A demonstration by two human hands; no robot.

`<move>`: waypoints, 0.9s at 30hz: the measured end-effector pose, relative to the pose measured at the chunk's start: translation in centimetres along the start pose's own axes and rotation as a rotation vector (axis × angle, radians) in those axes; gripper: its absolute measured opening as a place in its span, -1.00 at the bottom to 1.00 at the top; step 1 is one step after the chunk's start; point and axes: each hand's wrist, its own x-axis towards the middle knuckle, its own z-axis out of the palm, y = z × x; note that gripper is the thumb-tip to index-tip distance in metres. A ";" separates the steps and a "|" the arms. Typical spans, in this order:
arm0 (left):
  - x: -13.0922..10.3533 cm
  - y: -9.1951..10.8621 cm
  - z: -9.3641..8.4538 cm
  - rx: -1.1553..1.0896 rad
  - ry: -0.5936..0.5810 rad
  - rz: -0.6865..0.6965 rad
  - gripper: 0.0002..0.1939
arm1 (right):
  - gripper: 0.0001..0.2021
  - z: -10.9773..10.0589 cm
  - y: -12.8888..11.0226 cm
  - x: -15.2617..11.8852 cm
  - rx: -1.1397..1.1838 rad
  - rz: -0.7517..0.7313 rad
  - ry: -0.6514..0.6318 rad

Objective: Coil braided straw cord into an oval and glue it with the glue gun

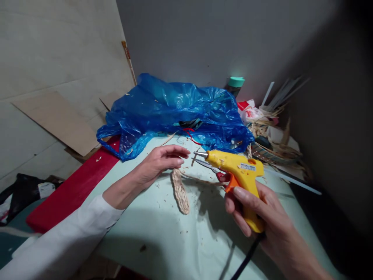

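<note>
Right grip (269,210): glue gun (233,163); braid (180,192) inside table (204,249) edges

There are two hands, left hand (159,163) and right hand (269,208), one braided straw piece (180,192) between them, one glue gun (233,160), one pair of scissors (207,165), one blue bag (171,99), one paintbrush (128,56), one green-lidded container (236,82), one worktop (142,225) and pale sticks (283,94) too bunched to count.

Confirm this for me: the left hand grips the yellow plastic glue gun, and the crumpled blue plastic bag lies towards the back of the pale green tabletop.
Wrong hand: the head view shows the right hand gripping the yellow plastic glue gun, not the left. The crumpled blue plastic bag does lie towards the back of the pale green tabletop.
</note>
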 end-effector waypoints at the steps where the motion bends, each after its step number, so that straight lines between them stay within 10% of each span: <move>1: -0.2 0.2 0.1 -0.050 -0.027 -0.008 -0.69 | -0.65 0.0 0.0 0.1 0.002 0.003 -0.003; 27: -1.4 1.4 1.9 -0.110 0.135 -0.001 -0.91 | -0.54 -1.8 1.8 1.8 0.025 -0.022 0.081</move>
